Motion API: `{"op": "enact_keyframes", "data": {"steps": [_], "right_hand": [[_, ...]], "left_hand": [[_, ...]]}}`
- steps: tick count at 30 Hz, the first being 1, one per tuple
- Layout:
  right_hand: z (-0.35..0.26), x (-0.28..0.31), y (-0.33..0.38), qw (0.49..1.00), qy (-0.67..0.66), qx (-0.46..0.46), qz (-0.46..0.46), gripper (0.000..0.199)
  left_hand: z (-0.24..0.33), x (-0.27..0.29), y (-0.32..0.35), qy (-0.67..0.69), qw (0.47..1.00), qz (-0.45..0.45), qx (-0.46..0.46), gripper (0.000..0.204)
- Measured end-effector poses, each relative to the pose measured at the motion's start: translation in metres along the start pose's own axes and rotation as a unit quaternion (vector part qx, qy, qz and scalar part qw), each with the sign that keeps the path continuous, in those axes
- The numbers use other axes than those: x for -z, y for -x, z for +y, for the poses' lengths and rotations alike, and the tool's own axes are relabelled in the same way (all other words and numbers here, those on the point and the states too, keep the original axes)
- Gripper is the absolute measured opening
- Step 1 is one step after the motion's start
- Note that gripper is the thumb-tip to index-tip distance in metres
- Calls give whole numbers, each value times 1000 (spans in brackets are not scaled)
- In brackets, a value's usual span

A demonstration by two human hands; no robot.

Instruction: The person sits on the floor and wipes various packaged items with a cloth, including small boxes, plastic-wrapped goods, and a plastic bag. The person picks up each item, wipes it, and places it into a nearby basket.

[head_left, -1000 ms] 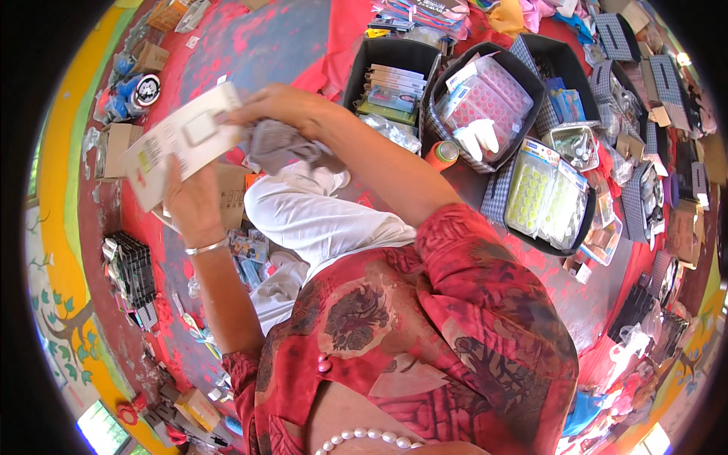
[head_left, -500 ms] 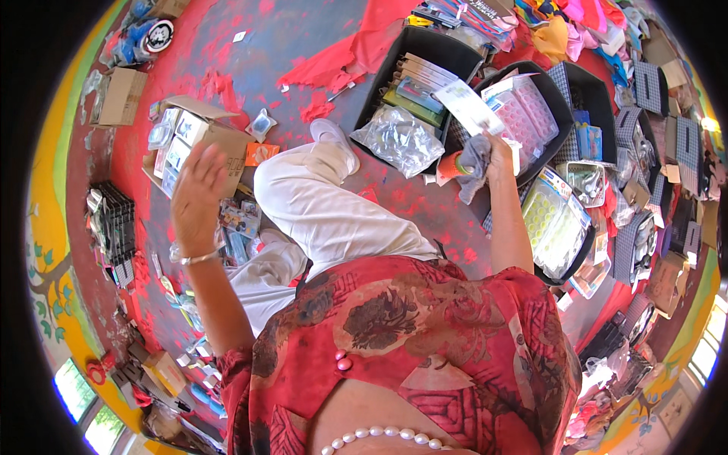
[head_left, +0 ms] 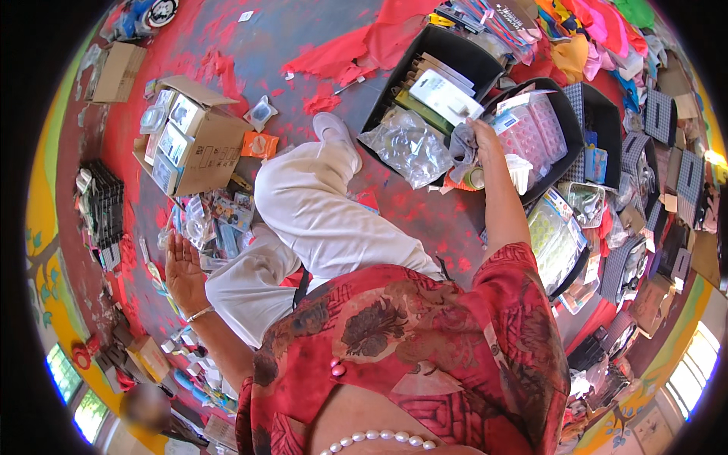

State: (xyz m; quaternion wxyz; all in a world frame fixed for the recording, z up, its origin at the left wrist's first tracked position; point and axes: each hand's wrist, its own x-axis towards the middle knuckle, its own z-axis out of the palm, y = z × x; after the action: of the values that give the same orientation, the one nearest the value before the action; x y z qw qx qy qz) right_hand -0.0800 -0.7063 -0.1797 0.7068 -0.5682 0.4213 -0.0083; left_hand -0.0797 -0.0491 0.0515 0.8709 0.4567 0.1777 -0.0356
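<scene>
The right hand (head_left: 476,136) rests on a glossy white card packet (head_left: 447,95) in a matt black bin (head_left: 425,45); beside it lies a crinkled, shiny clear plastic bag (head_left: 406,148). The box (head_left: 205,144) near the left hand (head_left: 182,265) is dull brown cardboard; the trousers (head_left: 318,220) are soft white cloth; the floor (head_left: 250,53) is rough, patchy red paint.

The floor (head_left: 250,38) is grey concrete patched with red paint, and a person sits on it among small packaged goods. At ten o'clock an open cardboard box (head_left: 199,144) of blister packs rests on it, with a shut carton (head_left: 117,72) at eleven, a black wire rack (head_left: 102,212) at nine, and loose packets (head_left: 216,224) strewn just beside the white-trousered knee. At one o'clock black bins (head_left: 455,57) stand side by side on the floor, a clear plastic bag (head_left: 409,148) leaning at their near edge, and more trays and packets crowd round to four o'clock.
</scene>
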Motion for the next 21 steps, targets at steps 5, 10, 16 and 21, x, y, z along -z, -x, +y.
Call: {"op": "enact_keyframes", "data": {"steps": [5, 10, 16, 21], "right_hand": [[42, -18, -54, 995, 51, -78, -22, 16], [109, -11, -112, 971, 124, -205, 12, 26], [137, 1, -139, 921, 383, -67, 2, 31], [83, -39, -96, 907, 373, -128, 148, 31]], "left_hand": [[-9, -2, -5, -22, 999, -27, 12, 41], [-9, -2, -8, -40, 999, 8, 31, 39], [-16, 1, -14, -69, 996, 34, 50, 40], [-21, -3, -15, -109, 991, 39, 63, 42]]}}
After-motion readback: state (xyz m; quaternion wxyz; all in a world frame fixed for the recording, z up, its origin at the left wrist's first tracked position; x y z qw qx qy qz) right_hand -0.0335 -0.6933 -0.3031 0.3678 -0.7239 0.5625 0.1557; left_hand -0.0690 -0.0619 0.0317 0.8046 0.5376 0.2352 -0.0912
